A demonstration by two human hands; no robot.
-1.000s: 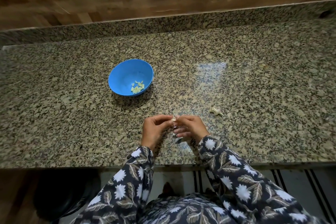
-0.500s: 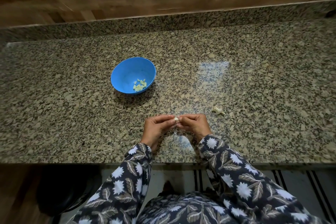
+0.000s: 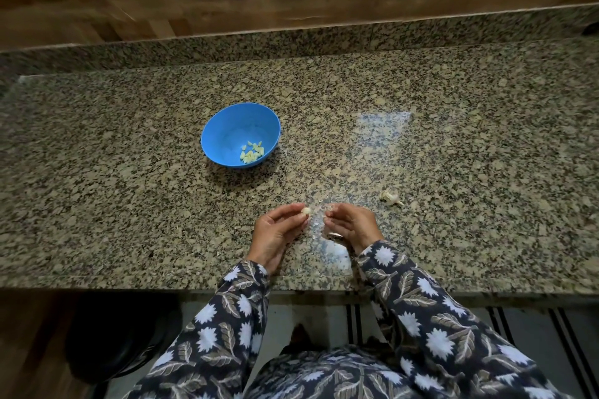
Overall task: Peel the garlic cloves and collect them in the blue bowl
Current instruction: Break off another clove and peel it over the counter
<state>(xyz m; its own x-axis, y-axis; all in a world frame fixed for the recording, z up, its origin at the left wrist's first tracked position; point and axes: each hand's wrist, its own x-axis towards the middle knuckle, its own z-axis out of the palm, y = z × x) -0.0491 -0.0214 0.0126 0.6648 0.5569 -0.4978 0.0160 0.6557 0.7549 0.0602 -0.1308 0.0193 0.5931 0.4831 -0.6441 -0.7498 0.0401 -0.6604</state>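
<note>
A blue bowl stands on the granite counter, left of centre, with several peeled garlic cloves in its bottom. Near the counter's front edge my left hand pinches a pale garlic clove between thumb and fingertips. My right hand is a short gap to its right, fingers curled, pinching what looks like a thin shred of skin at its fingertips. Thin bits of peel lie on the counter between and under the hands.
A small piece of garlic with skin lies on the counter to the right of my right hand. The granite counter has a raised back ledge and a wooden wall behind. A dark round object sits on the floor at lower left.
My hands, joined on the clove before, have drawn apart. The clove stays in my left hand; my right hand has pulled away to the right.
</note>
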